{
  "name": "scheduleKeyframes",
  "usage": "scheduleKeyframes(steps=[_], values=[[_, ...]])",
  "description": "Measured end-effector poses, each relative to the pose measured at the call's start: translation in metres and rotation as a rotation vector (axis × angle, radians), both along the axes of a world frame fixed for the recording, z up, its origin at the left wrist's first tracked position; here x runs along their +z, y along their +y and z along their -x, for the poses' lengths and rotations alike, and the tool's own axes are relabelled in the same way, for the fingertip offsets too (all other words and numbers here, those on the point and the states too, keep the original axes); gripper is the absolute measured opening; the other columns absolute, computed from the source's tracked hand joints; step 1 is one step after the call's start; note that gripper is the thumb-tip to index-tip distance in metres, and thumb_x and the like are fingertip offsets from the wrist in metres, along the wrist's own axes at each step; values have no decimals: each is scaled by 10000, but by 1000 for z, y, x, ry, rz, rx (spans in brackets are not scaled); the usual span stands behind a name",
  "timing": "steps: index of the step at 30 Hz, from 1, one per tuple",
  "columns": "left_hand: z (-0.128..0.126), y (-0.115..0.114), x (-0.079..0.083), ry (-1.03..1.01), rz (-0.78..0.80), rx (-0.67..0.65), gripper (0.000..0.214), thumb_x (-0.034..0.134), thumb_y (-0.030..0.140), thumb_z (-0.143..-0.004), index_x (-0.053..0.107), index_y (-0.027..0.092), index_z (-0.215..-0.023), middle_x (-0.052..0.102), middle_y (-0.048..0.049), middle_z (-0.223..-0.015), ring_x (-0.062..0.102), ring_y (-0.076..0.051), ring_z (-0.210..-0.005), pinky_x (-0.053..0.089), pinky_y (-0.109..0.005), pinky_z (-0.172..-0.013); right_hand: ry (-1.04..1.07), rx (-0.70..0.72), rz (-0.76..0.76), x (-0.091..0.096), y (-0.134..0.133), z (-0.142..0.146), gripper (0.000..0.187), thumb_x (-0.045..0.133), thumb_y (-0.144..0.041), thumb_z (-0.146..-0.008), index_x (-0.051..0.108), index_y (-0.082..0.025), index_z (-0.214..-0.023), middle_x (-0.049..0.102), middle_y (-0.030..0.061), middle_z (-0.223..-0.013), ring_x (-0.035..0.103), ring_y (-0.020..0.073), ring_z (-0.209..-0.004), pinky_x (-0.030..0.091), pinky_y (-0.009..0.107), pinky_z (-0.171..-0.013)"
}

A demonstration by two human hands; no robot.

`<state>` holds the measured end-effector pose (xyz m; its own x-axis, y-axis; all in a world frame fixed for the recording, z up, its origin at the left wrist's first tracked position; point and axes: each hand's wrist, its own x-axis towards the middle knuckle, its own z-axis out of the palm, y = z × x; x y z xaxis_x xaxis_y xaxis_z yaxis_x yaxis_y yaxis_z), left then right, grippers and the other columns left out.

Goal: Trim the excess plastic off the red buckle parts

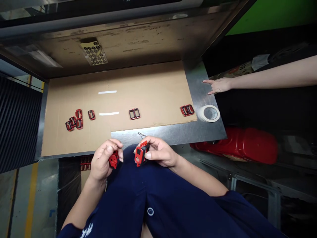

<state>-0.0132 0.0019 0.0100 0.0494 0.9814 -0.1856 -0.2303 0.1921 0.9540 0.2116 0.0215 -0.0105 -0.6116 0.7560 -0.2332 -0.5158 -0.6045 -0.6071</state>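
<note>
While a small red plastic piece (113, 159) is pinched in the left hand (104, 162), a larger red-and-black moulded piece (141, 154) is gripped by the right hand (160, 152), with the fingers curled closely around it. Both pieces are held at lower centre of the frame, just above a navy garment (148, 198), apparently so that they are kept steady and close together against the body. Just ahead of the hands, a thin wire clip (141, 134) is seen on the bare metal tabletop (168, 138), which is largely covered by a cardboard sheet (148, 86), probably laid down as a work surface. Red-and-black rectangular frames are set out across it in separate groups: a loose cluster (74, 120) at left, a single frame (91, 114), a pair (134, 113) at centre and another pair (187, 110) at right, seemingly spaced to be kept apart. A roll of masking tape (210, 113) is placed on the metal at right, within reach of a co-worker's hand (218, 85), which is rested on the metal edge at upper right.
</note>
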Motion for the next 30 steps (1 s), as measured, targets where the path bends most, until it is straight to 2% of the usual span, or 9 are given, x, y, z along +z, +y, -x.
scheduleKeyframes(steps=[2,5,11,14,17,20,22,27,30], values=[[-5,2,3,-122,88,-5,260,623,390,-932,608,156,-820,630,-47,-902,621,-125,-574,531,-259,-457,99,71,107,-2,2,-1,408,862,-321,-723,615,-158,-1004,763,48,-848,766,200,-736,608,280,-624],[-7,2,4,-150,85,-46,204,627,355,-932,644,161,-871,633,-50,-922,612,-119,-572,530,-263,-465,151,148,187,-5,5,-2,441,835,-339,-723,571,-162,-1029,759,68,-877,771,224,-731,587,250,-543],[-1,-3,1,194,-167,-181,127,616,281,-957,686,203,-1029,666,-75,-1023,619,-115,-661,564,-281,-627,153,150,203,-15,5,-1,472,823,-376,-755,537,-163,-1064,715,22,-804,735,168,-638,598,230,-520],[-5,-4,6,391,-225,-251,490,747,353,-868,575,262,-1317,618,-129,-1296,604,-102,-662,579,-306,-666,139,138,221,-16,4,2,468,869,-381,-718,561,-158,-991,677,-17,-697,668,129,-546,582,224,-487],[-11,-4,11,628,-258,-378,873,854,417,-746,421,284,-1492,551,-166,-1429,682,-174,-797,611,-424,-850,61,122,218,-11,5,6,464,911,-351,-671,572,-158,-923,680,-21,-676,657,116,-549,559,205,-501],[-16,-3,12,830,-323,-439,862,833,366,-760,419,253,-1508,560,-162,-1424,664,-310,-1163,566,-503,-1017,-37,93,169,-5,7,9,451,929,-323,-650,568,-161,-867,679,-36,-684,652,100,-565,533,192,-533],[-17,-3,11,878,-360,-443,803,794,335,-792,430,232,-1501,566,-166,-1412,604,-334,-1284,555,-507,-1046,-119,79,111,0,8,11,435,934,-303,-643,566,-160,-826,655,-55,-670,613,77,-554,502,185,-542],[-17,-1,5,870,-376,-443,754,764,296,-807,446,226,-1487,578,-168,-1406,607,-323,-1287,548,-508,-1058,-224,98,31,7,10,13,469,955,-326,-604,566,-157,-805,615,-74,-657,557,54,-543,461,181,-548],[-9,-2,-3,738,-312,-367,725,806,350,-773,518,233,-1427,614,-160,-1372,631,-331,-1250,555,-504,-1039,-260,122,-45,-6,15,6,466,870,-482,-709,599,-165,-916,637,-52,-656,617,99,-556,512,230,-567]])
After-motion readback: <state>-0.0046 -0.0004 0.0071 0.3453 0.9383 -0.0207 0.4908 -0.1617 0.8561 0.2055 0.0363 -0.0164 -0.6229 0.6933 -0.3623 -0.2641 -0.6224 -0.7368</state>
